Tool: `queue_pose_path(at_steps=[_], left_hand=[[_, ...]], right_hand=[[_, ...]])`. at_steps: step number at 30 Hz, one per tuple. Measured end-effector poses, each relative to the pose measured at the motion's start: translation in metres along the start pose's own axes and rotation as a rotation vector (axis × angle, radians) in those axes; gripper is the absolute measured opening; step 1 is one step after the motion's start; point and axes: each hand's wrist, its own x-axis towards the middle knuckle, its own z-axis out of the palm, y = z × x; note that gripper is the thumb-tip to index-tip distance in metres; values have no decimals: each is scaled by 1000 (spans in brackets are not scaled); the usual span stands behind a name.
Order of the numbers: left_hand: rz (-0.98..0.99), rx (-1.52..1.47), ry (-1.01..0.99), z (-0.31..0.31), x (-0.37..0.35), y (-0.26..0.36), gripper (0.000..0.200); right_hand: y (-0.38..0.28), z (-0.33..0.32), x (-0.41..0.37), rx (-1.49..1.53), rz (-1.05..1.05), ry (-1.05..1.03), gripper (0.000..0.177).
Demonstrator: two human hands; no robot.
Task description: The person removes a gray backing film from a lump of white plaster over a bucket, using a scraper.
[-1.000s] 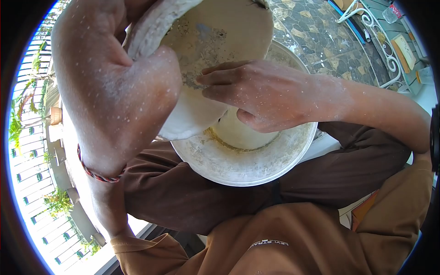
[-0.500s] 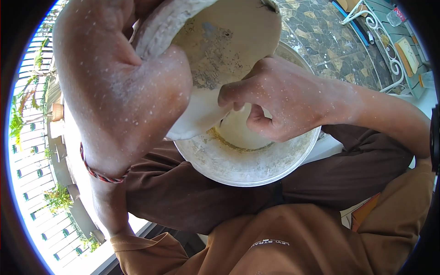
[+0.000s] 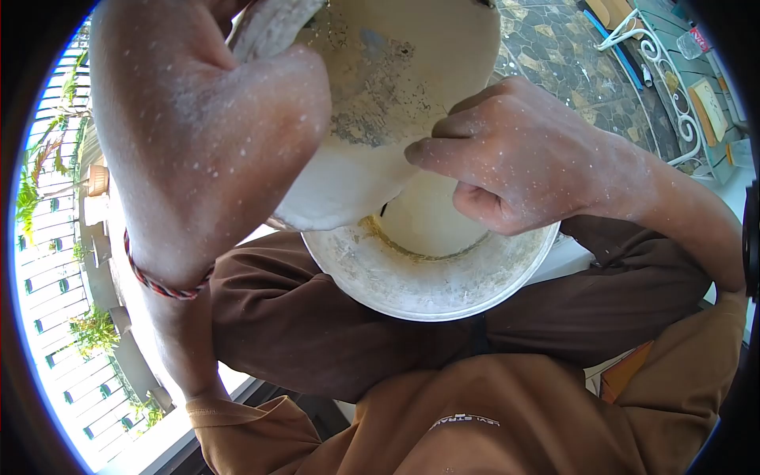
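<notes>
My left hand [image 3: 214, 119] is wrapped round the thick, rough rim of a pale, plaster-like vessel [image 3: 348, 186]. Its fingers are partly out of view at the top. The vessel tilts over a metal basin [image 3: 427, 294] resting at my lap, and shows a cream surface with dark speckled patches. Cream liquid [image 3: 439, 212] lies in the basin. My right hand [image 3: 530, 150] is at the vessel's right lower edge with curled fingers, the index fingertip over that edge and the thumb bent apart below it. Whether it grips anything is hidden. White specks dot both hands.
Stone-patterned floor [image 3: 546, 59] lies beyond the basin. At the upper right stand a white scrolled metal frame [image 3: 673, 87] and a greenish slatted surface with a plastic bottle [image 3: 693, 41]. A white railing with plants [image 3: 95, 332] runs along the left.
My right hand has shifted slightly right and up. The vessel has also moved a little right and up in view, exposing more of the liquid in the basin.
</notes>
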Motion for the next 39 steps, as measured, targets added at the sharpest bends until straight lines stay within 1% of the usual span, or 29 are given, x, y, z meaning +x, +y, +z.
queue_pose_path(at_steps=[1, 2, 3, 4, 5, 7, 8, 9, 10, 12, 13, 15, 19, 21, 22, 24, 27, 29, 30, 31, 32, 33, 34, 36, 37, 39], left_hand=[[-46, 41, -12, -1, 1, 1, 68], [-38, 36, -13, 1, 2, 1, 68], [-28, -49, -11, 5, 4, 0, 66], [-14, -135, -10, 7, 8, 1, 65], [6, -144, -15, 13, 14, 11, 65], [-3, -276, -5, 30, 28, 51, 51], [-12, -341, -3, 35, 32, 61, 45], [1, -348, -15, 36, 34, 62, 45], [8, -346, -15, 37, 34, 62, 46], [11, -337, -6, 38, 33, 61, 48], [9, -330, 2, 37, 32, 60, 49], [1, -320, 18, 38, 28, 56, 52], [-20, -307, 44, 39, 22, 46, 57], [-28, -301, 53, 41, 19, 39, 59], [-30, -299, 56, 41, 18, 36, 61], [-35, -294, 64, 42, 17, 30, 64], [-45, -289, 71, 39, 17, 24, 66], [-83, -194, -31, 32, 17, 22, 62], [-83, -194, -32, 30, 17, 19, 62], [-24, -176, -15, 29, 16, 14, 62], [35, -156, 4, 29, 16, 12, 61], [33, -154, 3, 27, 18, 13, 61], [23, -138, -28, 24, 22, 17, 60], [8, -121, -59, 19, 22, 18, 60], [-3, -110, -59, 17, 21, 16, 59], [-15, -96, -59, 17, 20, 16, 59]], right_hand=[[5, 9, 4, -2, 4, 0, 41], [11, 24, 13, 34, -72, 215, 38], [17, 36, 21, 67, -145, 433, 36], [21, 41, 30, 110, -98, 436, 34], [24, 45, 42, 149, -50, 442, 32], [31, 55, 66, 211, 59, 466, 32], [31, 49, 79, 221, 157, 352, 34], [28, 45, 90, 236, 254, 237, 35], [26, 43, 97, 238, 265, 247, 35], [22, 42, 107, 225, 226, 198, 39], [25, 53, 116, 226, 227, 200, 39], [26, 70, 128, 89, 223, 480, 42], [17, 75, 143, 74, 286, 447, 45], [11, 76, 145, 172, 291, 620, 43], [10, 73, 150, 177, 299, 621, 43], [9, 65, 160, 252, 200, 333, 37], [0, 70, 160, 354, 199, 391, 32], [6, 69, 152, 379, 172, 424, 31], [10, 68, 147, 400, 141, 456, 30], [14, 68, 142, 401, 141, 456, 30], [18, 66, 138, 438, 68, 503, 29], [21, 63, 135, 475, -6, 548, 28], [26, 58, 134, 479, -7, 549, 28], [34, 46, 133, 224, -41, 440, 26], [33, 43, 131, 228, -44, 438, 26], [32, 41, 129, 538, 46, 392, 25]])
